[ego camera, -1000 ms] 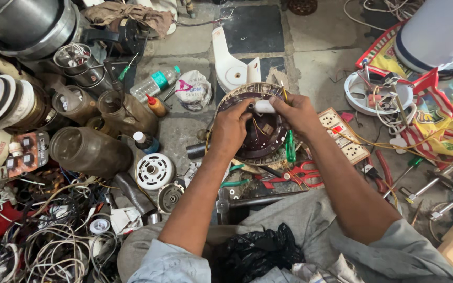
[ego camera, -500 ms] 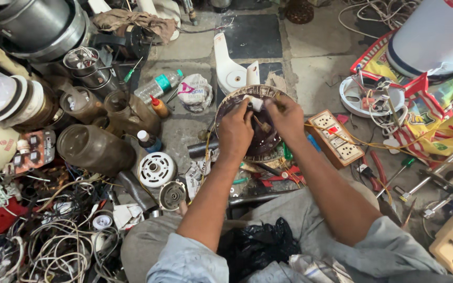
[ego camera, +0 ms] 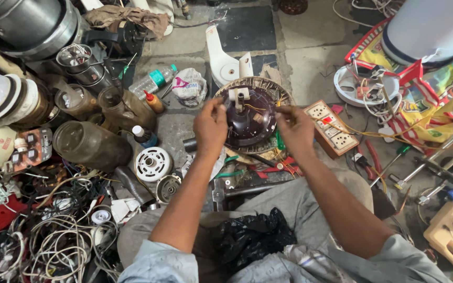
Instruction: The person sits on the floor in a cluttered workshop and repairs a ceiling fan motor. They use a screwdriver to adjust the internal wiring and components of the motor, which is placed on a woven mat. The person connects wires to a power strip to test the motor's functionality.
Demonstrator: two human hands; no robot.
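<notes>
I see left hand (ego camera: 210,127) pinching a thin wire at the motor rim, fingers closed | right hand (ego camera: 294,131) pinching a wire on the other side | fan motor (ego camera: 251,116), dark round dome on the floor between both hands | I judge it heavy, stiff; wires fragile, better to hold the rim | socket board (ego camera: 330,127) just beside.

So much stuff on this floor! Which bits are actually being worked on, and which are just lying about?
In hand:
- left hand and right hand, either side of the round dark fan motor

Lying about:
- plastic bottle
- switch-and-socket board
- red-handled pliers
- tangled wires
- black bag
</notes>
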